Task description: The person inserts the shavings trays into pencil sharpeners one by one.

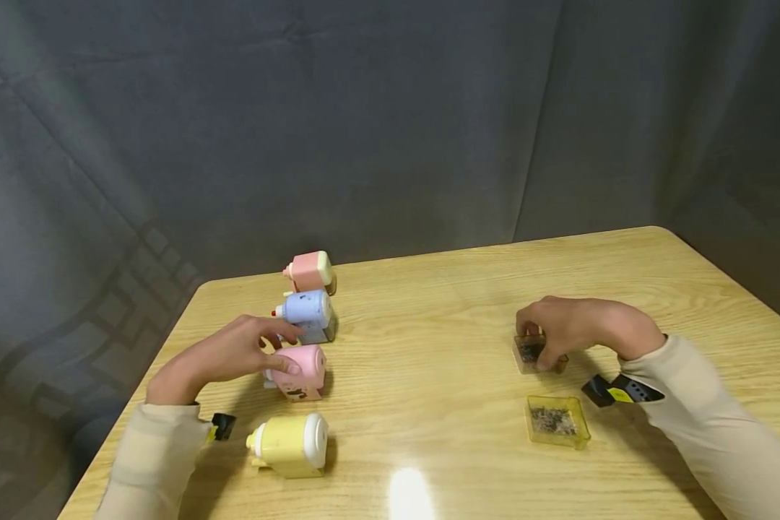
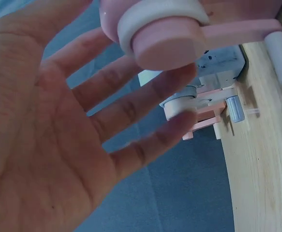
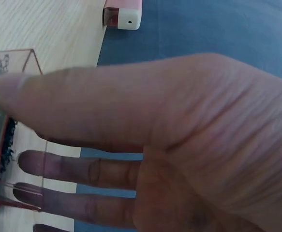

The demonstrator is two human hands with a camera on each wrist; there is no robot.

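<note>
Pink sharpener under the left hand, brown shavings tray pinched in the right.

Yellow pencil sharpener lies nearest, with the yellow shavings tray well to its right. Beyond the yellow sharpener, the left hand reaches in, fingers fairly straight and spread, tips resting on the pink pencil sharpener without closing round it. Far right of that, the right hand arches over the brown shavings tray, thumb and fingers pinching it. Judging by this, the tray seems matched to a sharpener; next calls for firmer hold. Blue sharpener and peach sharpener lie farthest.
</note>
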